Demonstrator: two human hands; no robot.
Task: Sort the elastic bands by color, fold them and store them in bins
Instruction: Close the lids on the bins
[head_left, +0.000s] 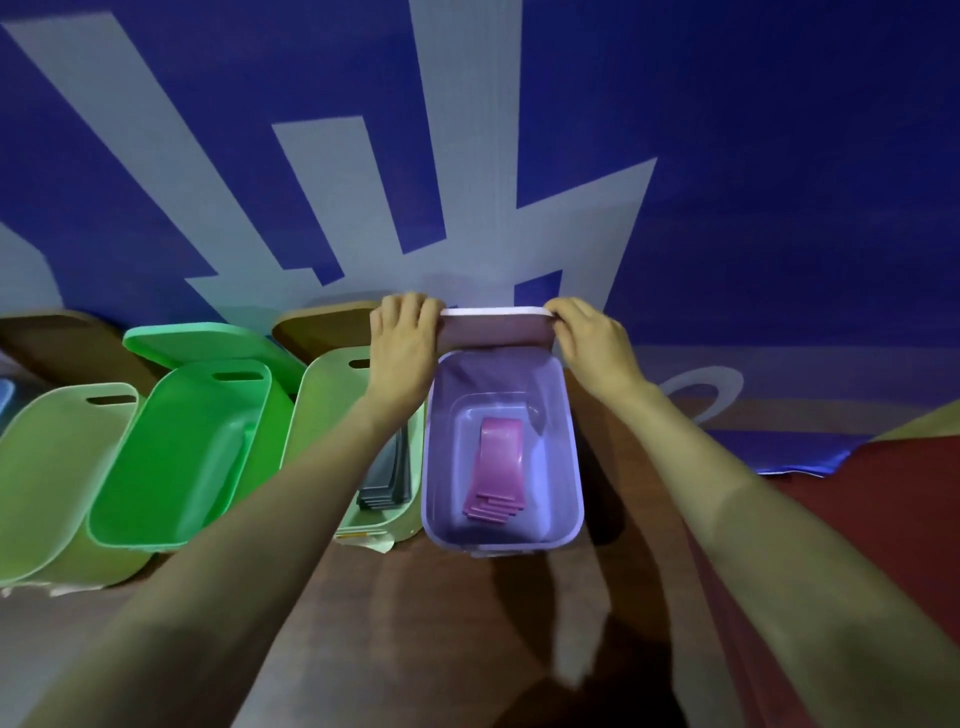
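On the brown worktop (415, 623), lilac bin (434, 467) is open with folded pink bands (496, 467) stacked on its floor. Grey bands (387, 483) lie in the pale green bin (322, 415) just left. At the far rim, left grip (402, 338) and right grip (592, 343) each clasp one end of the lilac lid (496, 332).

Staged sorting table (400, 618): bins (182, 447), printed blue banner (753, 156).

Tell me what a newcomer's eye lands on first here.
The left hand and right hand grip a purple lid by its ends at the far edge of the open purple bin. Folded pink bands lie stacked inside, and green bins line up to its left.
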